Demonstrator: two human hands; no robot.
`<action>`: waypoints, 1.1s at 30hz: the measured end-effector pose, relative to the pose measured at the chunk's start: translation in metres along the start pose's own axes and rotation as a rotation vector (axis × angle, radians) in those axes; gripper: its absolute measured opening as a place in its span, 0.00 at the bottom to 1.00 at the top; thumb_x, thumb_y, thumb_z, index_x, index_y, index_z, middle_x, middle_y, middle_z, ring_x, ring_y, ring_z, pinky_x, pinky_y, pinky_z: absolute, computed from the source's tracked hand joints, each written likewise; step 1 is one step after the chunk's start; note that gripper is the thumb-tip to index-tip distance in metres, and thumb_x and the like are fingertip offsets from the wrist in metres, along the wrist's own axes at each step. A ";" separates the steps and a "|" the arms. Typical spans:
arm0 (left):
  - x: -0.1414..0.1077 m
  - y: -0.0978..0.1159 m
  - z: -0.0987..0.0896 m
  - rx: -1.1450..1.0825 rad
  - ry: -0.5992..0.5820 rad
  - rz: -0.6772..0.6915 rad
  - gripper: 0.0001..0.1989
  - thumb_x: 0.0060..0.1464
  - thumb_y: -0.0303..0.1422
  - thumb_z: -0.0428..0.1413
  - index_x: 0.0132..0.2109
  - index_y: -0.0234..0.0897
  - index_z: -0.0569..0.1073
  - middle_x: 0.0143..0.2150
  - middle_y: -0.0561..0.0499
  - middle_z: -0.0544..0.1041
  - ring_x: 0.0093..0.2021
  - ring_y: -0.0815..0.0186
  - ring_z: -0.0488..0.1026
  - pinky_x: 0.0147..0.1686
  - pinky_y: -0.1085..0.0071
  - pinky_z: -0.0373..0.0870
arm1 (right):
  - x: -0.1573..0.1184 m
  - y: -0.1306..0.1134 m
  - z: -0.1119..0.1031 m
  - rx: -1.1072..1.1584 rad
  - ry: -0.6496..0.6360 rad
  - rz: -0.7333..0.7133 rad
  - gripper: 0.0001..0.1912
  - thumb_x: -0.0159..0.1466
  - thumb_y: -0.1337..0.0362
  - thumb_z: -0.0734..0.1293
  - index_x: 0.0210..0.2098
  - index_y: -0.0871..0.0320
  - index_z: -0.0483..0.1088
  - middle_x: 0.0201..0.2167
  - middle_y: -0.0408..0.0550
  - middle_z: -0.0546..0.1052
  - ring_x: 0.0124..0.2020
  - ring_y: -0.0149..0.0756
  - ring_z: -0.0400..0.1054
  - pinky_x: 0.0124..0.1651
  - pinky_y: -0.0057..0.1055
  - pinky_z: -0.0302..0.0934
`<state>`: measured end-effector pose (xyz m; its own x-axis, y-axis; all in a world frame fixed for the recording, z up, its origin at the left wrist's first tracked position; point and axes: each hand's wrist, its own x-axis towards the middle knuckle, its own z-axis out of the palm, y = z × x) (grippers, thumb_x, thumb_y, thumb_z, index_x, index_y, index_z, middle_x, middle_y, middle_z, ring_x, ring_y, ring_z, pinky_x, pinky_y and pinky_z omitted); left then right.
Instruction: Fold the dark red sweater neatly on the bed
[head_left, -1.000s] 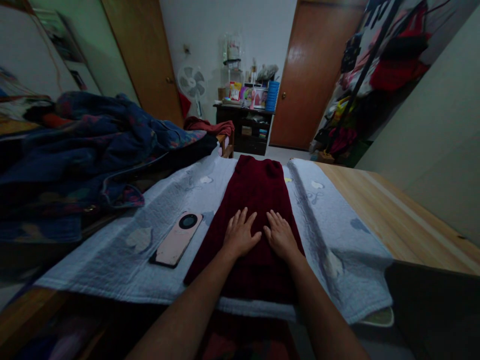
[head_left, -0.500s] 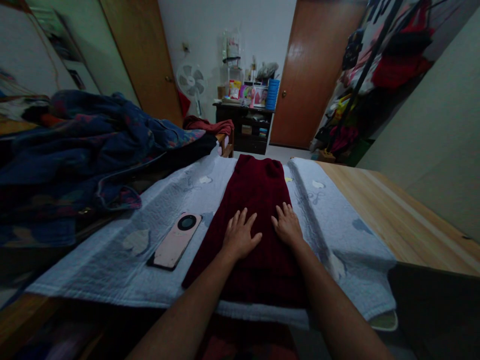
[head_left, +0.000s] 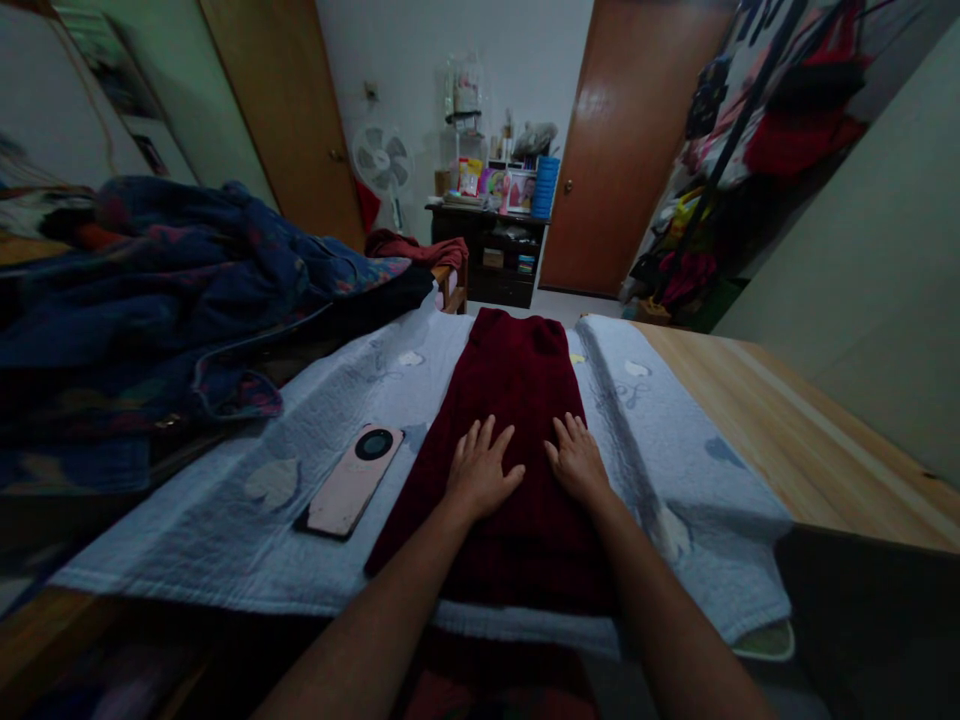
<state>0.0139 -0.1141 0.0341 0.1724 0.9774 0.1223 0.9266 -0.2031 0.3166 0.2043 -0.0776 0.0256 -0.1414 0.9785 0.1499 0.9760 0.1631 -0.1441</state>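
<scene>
A dark red garment (head_left: 517, 370), folded into a long shape, lies in front of me on a light blue quilted cloth (head_left: 300, 570). Flat on its left half rests my left hand (head_left: 484, 468), fingers spread. My right hand (head_left: 577, 460) lies near its right edge, also palm down with fingers stretched out. Neither hand grips anything. What kind of garment it is, I cannot tell. Left of it, a pink phone (head_left: 349, 488) with a round black camera ring lies face down on the cloth.
A heap of dark blue patterned clothing (head_left: 187, 290) covers the left side. Bare wooden board (head_left: 787, 420) extends to the right. Farther back stand a white fan (head_left: 382, 160), a dark cabinet (head_left: 491, 240) and a brown door (head_left: 622, 150). Bags (head_left: 802, 140) hang at right.
My right hand has slid slightly down and right on the red garment. The left hand stays in place.
</scene>
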 end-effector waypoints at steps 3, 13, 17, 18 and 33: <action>0.000 0.000 0.000 0.000 -0.004 0.001 0.34 0.57 0.49 0.51 0.67 0.49 0.53 0.72 0.47 0.47 0.70 0.50 0.44 0.64 0.52 0.48 | -0.006 0.000 0.000 0.004 -0.006 0.000 0.29 0.68 0.56 0.56 0.65 0.65 0.55 0.68 0.64 0.52 0.69 0.51 0.42 0.65 0.45 0.44; 0.000 0.000 0.001 0.006 -0.006 0.001 0.35 0.57 0.49 0.51 0.68 0.48 0.53 0.72 0.47 0.47 0.70 0.50 0.44 0.65 0.53 0.47 | -0.035 -0.005 -0.007 0.031 -0.032 0.017 0.29 0.67 0.57 0.57 0.65 0.61 0.56 0.69 0.62 0.50 0.69 0.52 0.43 0.65 0.48 0.44; 0.000 -0.001 0.001 0.006 0.002 0.005 0.34 0.57 0.49 0.51 0.68 0.48 0.53 0.72 0.46 0.46 0.70 0.50 0.44 0.65 0.53 0.47 | -0.049 -0.002 -0.015 0.034 -0.079 -0.014 0.29 0.67 0.58 0.57 0.65 0.63 0.55 0.68 0.62 0.52 0.69 0.50 0.43 0.65 0.46 0.45; -0.001 -0.001 0.001 0.007 0.002 0.006 0.34 0.57 0.49 0.51 0.68 0.48 0.53 0.72 0.46 0.46 0.70 0.50 0.44 0.65 0.53 0.47 | -0.052 -0.001 -0.018 0.034 -0.099 -0.027 0.29 0.67 0.58 0.57 0.65 0.63 0.55 0.67 0.63 0.53 0.69 0.50 0.44 0.65 0.45 0.45; -0.002 0.001 -0.003 0.019 -0.016 -0.007 0.27 0.63 0.40 0.45 0.68 0.45 0.54 0.72 0.48 0.48 0.70 0.53 0.45 0.65 0.54 0.48 | 0.011 -0.061 -0.016 0.195 0.116 -0.098 0.27 0.67 0.68 0.51 0.65 0.68 0.54 0.67 0.58 0.56 0.68 0.43 0.46 0.66 0.42 0.44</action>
<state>0.0140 -0.1163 0.0368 0.1714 0.9796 0.1050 0.9339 -0.1955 0.2993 0.1458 -0.0789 0.0517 -0.2027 0.9378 0.2819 0.9068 0.2884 -0.3075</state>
